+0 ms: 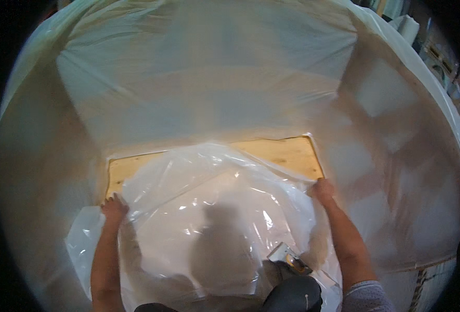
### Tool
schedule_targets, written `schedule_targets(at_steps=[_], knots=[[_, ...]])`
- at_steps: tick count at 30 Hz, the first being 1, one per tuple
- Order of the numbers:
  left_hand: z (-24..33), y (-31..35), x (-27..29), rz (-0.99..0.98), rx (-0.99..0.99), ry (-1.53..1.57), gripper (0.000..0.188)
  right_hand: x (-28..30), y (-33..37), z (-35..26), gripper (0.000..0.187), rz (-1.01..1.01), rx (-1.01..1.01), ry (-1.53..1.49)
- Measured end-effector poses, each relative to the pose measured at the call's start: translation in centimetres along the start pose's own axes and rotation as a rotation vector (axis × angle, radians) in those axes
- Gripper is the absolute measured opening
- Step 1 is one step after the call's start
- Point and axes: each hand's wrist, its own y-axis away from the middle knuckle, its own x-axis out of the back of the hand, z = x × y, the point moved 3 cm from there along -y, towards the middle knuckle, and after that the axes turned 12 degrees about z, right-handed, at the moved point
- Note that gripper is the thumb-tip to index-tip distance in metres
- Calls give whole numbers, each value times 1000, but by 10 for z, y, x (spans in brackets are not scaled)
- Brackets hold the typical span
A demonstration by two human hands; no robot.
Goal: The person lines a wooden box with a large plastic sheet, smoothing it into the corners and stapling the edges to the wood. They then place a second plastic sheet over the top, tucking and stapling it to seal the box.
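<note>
A loose clear plastic sheet lies in front of me, shiny and wrinkled, over part of a pale wooden board. The board's bare wood shows along its far edge and at both far corners. At the board's left side, my left hand grips the sheet's edge, with a flap of film hanging out to the left of the wrist. Closed on the same sheet's edge, my right hand is at the board's right side. Both arms reach forward, well apart.
Film-covered walls rise at the back and both sides. A handheld tool with a pale flat plate rests on the sheet beside my dark-clad knee. Shelving with assorted goods stands beyond the right wall.
</note>
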Motion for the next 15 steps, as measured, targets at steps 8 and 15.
schedule_targets(at_steps=[8,15], knots=[[1,-25,0,581,288,505,28,114,-121,49,22,643,-12,-118],[43,-21,73,786,131,492,67,124,-105,-1,46,744,-75,-209]])
